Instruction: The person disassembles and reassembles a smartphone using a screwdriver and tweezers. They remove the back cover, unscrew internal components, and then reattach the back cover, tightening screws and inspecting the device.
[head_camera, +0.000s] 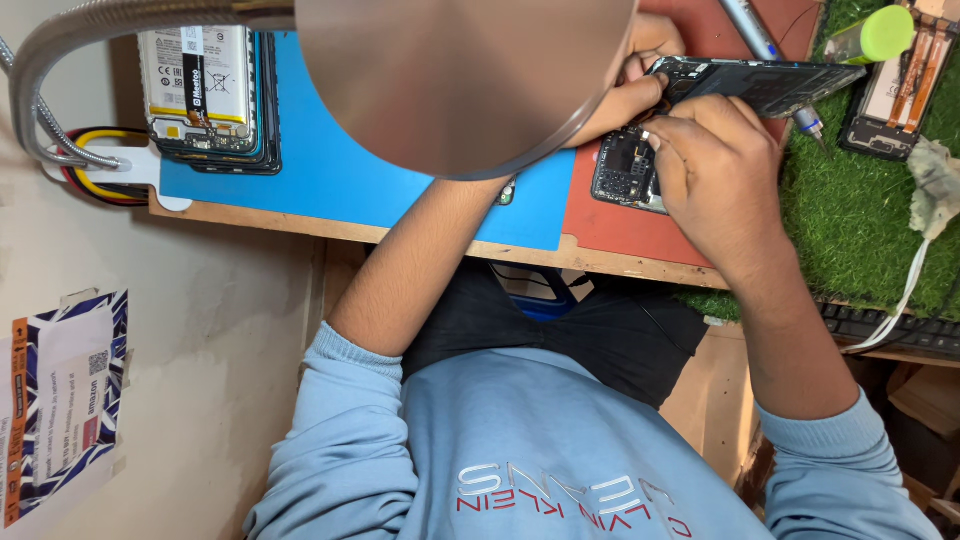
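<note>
My left hand (640, 85), half hidden behind a round lamp shade (460, 80), grips the edge of a dark phone panel (760, 85) and holds it tilted up off the table. Below it an open phone (622, 170) lies on a red mat (620, 235) with its circuit parts showing. My right hand (710, 170) rests on this phone. Its fingers are curled and pinched at the spot where the panel meets the phone's body. What sits between the fingertips is too small to make out.
A second opened phone with its battery showing (205, 90) lies on a blue mat (330, 170). To the right, a green grass-like mat (860, 220) carries another dismantled phone (890, 100), a green-capped bottle (880, 35), a cloth (935, 185) and a screwdriver (760, 35). A keyboard (890, 325) lies at the front edge.
</note>
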